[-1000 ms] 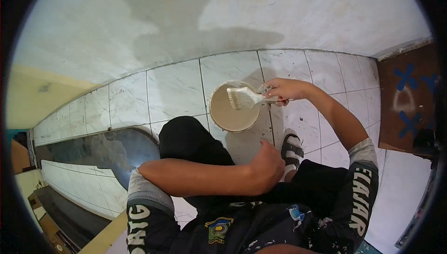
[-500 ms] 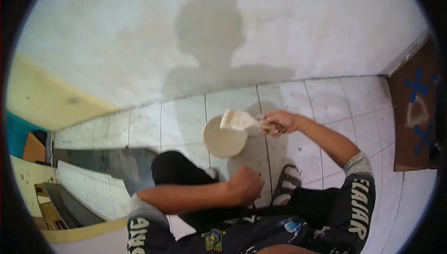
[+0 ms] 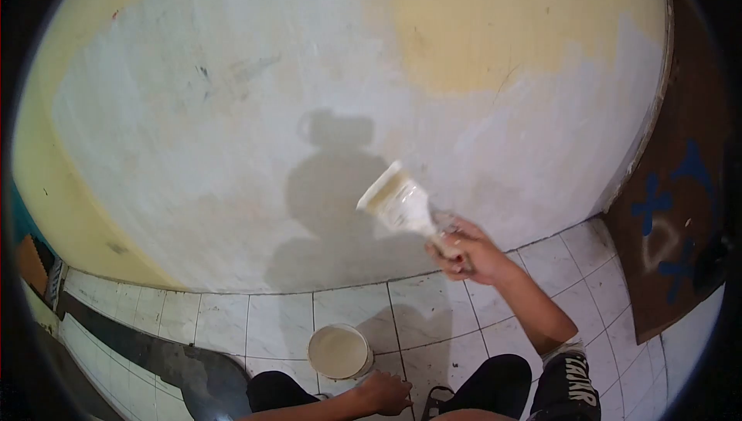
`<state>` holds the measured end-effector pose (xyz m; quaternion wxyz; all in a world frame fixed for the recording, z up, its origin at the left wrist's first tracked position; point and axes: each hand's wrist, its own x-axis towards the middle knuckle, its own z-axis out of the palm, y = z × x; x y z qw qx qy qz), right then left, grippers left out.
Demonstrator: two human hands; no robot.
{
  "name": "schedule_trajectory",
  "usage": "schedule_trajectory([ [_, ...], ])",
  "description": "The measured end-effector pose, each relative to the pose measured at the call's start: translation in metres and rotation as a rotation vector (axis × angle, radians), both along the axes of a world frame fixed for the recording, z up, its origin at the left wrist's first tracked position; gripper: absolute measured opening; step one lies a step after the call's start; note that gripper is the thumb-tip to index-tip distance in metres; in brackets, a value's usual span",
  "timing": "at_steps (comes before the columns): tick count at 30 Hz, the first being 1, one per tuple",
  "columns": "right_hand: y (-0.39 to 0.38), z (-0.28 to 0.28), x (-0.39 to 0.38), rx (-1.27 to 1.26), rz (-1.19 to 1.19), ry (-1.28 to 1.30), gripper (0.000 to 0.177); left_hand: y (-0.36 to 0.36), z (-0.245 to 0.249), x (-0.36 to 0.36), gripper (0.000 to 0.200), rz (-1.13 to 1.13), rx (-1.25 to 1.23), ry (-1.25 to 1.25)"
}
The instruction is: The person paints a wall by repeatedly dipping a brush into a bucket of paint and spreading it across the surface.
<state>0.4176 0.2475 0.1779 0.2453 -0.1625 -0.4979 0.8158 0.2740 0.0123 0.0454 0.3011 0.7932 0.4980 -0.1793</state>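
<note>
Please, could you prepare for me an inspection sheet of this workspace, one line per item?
Surface: white tiled floor, dark specks on it.
Job's things: paintbrush, whitened, raised before the wall; bucket on the floor, pale contents.
Clutter: dark panel at left.
Hands: right hand grips the brush handle; left hand near the bucket, fingers curled, grip unclear.
Cables: nothing seen.
Surroundings: wall partly whitish, partly yellow; brown board with blue marks at right.

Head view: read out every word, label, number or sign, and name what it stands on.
"LAJAR", probably: pale letters on the right sleeve, blurred, unsure.
"X", twice: blue marks on the brown panel.
Pale mark between them: unreadable.
Third blue mark above: unclear.
Paintbrush and bucket: no legible print.
</note>
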Motion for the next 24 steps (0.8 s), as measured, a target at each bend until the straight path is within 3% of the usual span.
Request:
schedule_trajectory([
  [1,0.004,0.027,0.005,0.109,-0.074,0.001,0.030,0.007,-0.007,-0.002,0.052,0.000,0.007,-0.003],
  [3,0.003,0.081,0.007,0.333,-0.269,-0.046,0.032,0.023,-0.036,-0.008,0.054,-0.035,-0.235,-0.171],
  [6,-0.007,0.156,-0.002,0.694,-0.561,-0.150,0.032,0.027,-0.094,-0.020,0.056,0.036,-0.182,-0.172],
  [8,-0.011,0.191,-0.015,0.925,-0.712,-0.148,0.033,0.028,-0.114,-0.020,0.057,-0.068,-0.247,-0.193],
  [9,-0.014,0.208,-0.020,0.933,-0.720,-0.147,0.033,0.028,-0.120,-0.025,0.057,-0.164,-0.324,-0.192],
  [11,-0.016,0.237,-0.032,1.231,-0.816,-0.321,0.036,0.028,-0.128,-0.034,0.057,-0.154,-0.298,-0.148],
  [12,-0.010,0.248,-0.041,1.234,-0.826,-0.327,0.036,0.028,-0.131,-0.036,0.056,-0.138,-0.275,-0.118],
  [14,0.001,0.270,-0.060,1.510,-1.106,-0.365,0.040,0.031,-0.114,-0.043,0.055,-0.125,-0.222,-0.089],
  [18,-0.014,0.305,-0.091,1.552,-1.185,-0.532,0.042,0.030,-0.143,-0.063,0.053,-0.101,-0.148,-0.083],
  [20,-0.060,0.326,-0.112,1.419,-1.143,-0.753,0.039,0.025,-0.142,-0.075,0.052,-0.117,-0.154,-0.049],
  [24,-0.033,0.343,-0.137,1.503,-1.183,-0.723,0.039,0.016,-0.133,-0.090,0.051,-0.145,-0.146,-0.082],
])
